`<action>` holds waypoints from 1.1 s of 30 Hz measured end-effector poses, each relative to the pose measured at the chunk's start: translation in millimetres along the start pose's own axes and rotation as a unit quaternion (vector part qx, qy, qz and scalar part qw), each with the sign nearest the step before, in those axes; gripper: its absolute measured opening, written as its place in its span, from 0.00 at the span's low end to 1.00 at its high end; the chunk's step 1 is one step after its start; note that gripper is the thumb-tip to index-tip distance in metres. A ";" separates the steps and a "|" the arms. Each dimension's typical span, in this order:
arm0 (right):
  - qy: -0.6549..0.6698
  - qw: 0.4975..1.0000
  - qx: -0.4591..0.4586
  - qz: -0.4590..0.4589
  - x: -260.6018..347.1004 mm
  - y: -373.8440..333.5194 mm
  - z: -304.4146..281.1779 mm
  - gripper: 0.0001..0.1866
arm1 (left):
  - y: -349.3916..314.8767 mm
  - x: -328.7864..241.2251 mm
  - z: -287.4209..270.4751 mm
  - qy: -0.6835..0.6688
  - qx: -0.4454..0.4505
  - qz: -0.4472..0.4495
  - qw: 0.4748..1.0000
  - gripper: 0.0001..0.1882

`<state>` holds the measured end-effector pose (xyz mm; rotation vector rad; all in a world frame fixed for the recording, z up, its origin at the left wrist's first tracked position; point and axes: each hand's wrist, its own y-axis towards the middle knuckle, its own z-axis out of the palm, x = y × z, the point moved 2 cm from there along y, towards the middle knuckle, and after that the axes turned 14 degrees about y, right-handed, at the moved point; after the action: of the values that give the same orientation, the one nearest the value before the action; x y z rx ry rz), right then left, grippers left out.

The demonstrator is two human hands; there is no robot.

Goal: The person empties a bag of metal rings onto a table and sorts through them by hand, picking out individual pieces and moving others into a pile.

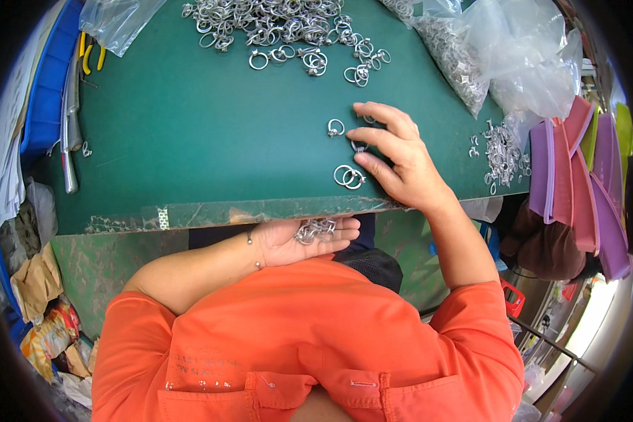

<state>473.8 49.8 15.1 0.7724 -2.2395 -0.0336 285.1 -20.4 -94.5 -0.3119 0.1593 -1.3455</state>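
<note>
Along near edge of green bench (190, 155), left hand (278, 243) flat, palm-up, cradling silver rings (316, 230); right hand (401, 155) loosely spread, thumb and forefinger flanking another ring (360, 148), setting toward person.

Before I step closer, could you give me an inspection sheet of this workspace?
Surface: green tabletop, worn along its front edge.
Rings: silvery ring heap toward the far side, loose rings nearer.
Clutter: clear bag at far right; yellow-handled tool at far left.
Hands: left hand palm up, holding several rings; right hand spread beside loose rings.
Cables: nothing clearly seen.
Surroundings: blue bin left, purple and pink strips right.
</note>
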 end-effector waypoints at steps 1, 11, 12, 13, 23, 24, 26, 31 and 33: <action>0.026 0.999 -0.020 0.017 -6.9 -2.5 0.7 0.15 | -0.3 0.1 -0.6 -0.005 -0.001 -0.001 1.000 0.23; 0.042 0.999 -0.001 -0.009 9.1 -9.3 17.3 0.11 | 1.8 1.6 1.7 0.017 0.017 0.000 1.000 0.23; 0.028 0.999 -0.046 0.009 6.3 -7.6 16.5 0.10 | 2.6 1.6 2.0 0.016 0.020 -0.003 1.000 0.23; 0.010 0.998 -0.058 0.033 4.6 -6.6 16.5 0.11 | 2.6 1.7 0.0 0.018 0.016 -0.004 1.000 0.24; 0.034 0.974 -0.175 0.138 -28.8 44.1 5.8 0.18 | 1.8 3.1 -6.8 -0.033 0.051 -0.003 0.998 0.24; 0.031 0.977 -0.158 0.143 -32.1 47.0 4.1 0.18 | 1.1 3.4 -7.1 -0.037 0.050 -0.003 0.998 0.24; 0.042 0.970 -0.184 0.150 -34.0 50.4 0.2 0.16 | 1.7 2.8 -7.5 -0.023 0.047 0.001 0.999 0.23; 0.186 0.932 -0.238 0.203 -56.6 37.7 -2.5 0.13 | 3.5 2.7 -8.5 -0.036 0.063 -0.001 0.997 0.23; 0.257 0.909 -0.250 0.213 -59.7 32.5 -3.6 0.10 | 3.2 2.6 -7.6 -0.036 0.069 0.001 0.997 0.23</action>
<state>491.3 109.3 -13.1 -0.0067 -1.7300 -0.1661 286.4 -23.3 -102.6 -0.2433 0.0065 -1.3339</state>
